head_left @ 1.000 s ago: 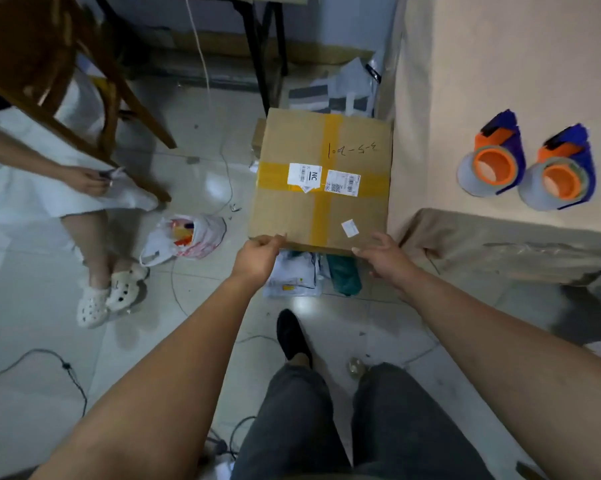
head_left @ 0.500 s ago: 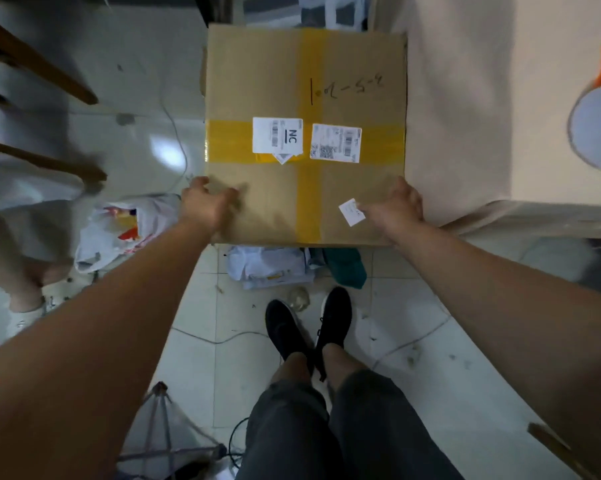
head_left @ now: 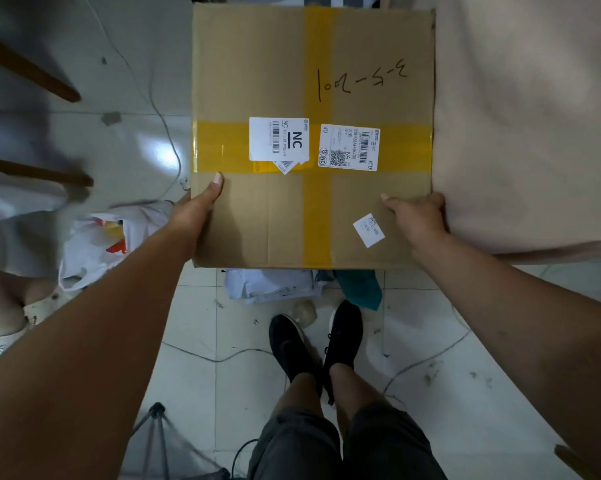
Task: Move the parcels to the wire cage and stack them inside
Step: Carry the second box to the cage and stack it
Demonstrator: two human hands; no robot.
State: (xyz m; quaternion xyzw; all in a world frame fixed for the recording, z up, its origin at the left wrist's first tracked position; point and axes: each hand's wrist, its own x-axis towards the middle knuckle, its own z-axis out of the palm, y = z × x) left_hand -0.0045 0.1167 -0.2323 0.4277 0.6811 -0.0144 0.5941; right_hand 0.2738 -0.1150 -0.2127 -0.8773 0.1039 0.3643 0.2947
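Note:
A large brown cardboard parcel [head_left: 361,53] crossed with yellow tape and carrying white shipping labels fills the upper middle of the head view, held off the floor. My left hand [head_left: 197,211] grips its left edge with the thumb lying on top. My right hand [head_left: 415,216] grips the right edge near the front corner, thumb on top as well. The fingers of both hands are hidden under the box. No wire cage is in view.
A cloth-covered table [head_left: 527,133] stands right against the parcel. Small soft parcels [head_left: 271,284] lie on the tiled floor under the box. A white plastic bag [head_left: 95,244], chair legs [head_left: 32,171] and another person's leg [head_left: 1,299] are at left. Cables cross the floor.
My hands have slid from the parcel's front edge to its two sides and raised it closer to me; it now looks much bigger. The tape dispensers on the table have left the view.

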